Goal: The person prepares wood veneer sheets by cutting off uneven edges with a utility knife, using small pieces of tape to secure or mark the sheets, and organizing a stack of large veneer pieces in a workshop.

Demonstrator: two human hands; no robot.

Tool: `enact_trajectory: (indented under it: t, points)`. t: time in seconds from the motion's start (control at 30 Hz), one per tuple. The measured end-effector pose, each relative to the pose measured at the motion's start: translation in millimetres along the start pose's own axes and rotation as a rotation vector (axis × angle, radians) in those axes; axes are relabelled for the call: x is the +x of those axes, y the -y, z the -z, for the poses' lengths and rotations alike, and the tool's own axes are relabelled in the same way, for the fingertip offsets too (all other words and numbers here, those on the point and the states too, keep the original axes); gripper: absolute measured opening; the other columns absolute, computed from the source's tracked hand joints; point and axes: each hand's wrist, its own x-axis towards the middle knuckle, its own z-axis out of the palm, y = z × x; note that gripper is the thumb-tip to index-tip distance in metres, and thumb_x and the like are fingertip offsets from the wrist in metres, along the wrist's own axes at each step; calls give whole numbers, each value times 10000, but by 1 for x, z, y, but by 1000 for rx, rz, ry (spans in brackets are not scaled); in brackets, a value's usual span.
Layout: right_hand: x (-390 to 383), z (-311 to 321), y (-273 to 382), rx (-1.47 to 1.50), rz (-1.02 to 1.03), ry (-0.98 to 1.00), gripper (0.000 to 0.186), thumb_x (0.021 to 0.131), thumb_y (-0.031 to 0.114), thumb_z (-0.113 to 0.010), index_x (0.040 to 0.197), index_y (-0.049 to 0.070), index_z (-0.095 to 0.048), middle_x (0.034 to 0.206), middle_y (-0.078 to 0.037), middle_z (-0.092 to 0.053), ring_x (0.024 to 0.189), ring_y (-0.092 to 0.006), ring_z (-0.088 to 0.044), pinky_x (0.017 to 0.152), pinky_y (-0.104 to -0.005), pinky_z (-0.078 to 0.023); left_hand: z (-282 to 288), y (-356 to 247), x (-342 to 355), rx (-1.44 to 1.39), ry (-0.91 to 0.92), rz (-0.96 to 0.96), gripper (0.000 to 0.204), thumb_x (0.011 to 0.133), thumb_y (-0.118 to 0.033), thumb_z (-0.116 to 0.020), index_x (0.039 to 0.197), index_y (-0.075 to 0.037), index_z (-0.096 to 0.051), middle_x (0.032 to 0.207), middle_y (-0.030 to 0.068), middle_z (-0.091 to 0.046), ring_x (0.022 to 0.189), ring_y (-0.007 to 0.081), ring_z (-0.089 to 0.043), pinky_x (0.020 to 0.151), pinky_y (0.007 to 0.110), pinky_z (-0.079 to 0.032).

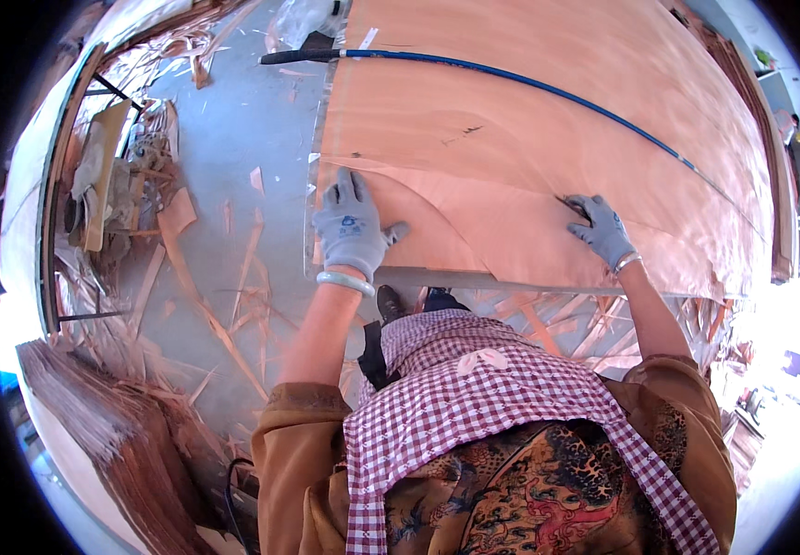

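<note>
Thin pinkish wood veneer sheets lie across a broad work surface in front of me. My left hand, in a grey-blue glove, rests flat near the left edge, fingers stretched forward and thumb out to the side. A curved veneer edge runs to the right of it. My right hand, gloved alike, is on the sheet farther right with its fingers bent together. Something small and dark shows at those fingertips; its kind is too small to make out. Beyond both hands, a long blue rod with a black grip lies across the veneer.
Veneer scraps litter the grey floor on the left and under the near edge. A stack of veneer stands at lower left. Farther left is a metal-framed rack holding scraps. Clear plastic lies at the far left corner.
</note>
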Motion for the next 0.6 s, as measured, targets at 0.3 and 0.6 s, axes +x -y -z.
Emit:
enact_trajectory:
  t: [0.3, 0.6]
  points:
    - [9, -11, 2, 48, 182, -150, 413, 732, 292, -708, 1061, 73, -588, 1002, -123, -567, 946, -323, -565, 841, -384, -454, -1, -2, 0, -35, 5, 61, 1091, 661, -642, -654, 1383, 69, -249, 1414, 180, -348, 1237, 326, -403, 1020, 417, -331]
    - [59, 54, -47, -222, 413, -54, 144, 767, 185, -623, 887, 107, -615, 825, -121, -582, 773, -331, -572, 671, -404, -475, 0, -2, -2, -119, -4, 63, 1064, 668, -592, -681, 1393, 48, -238, 1429, 218, -310, 1259, 346, -383, 1037, 422, -306]
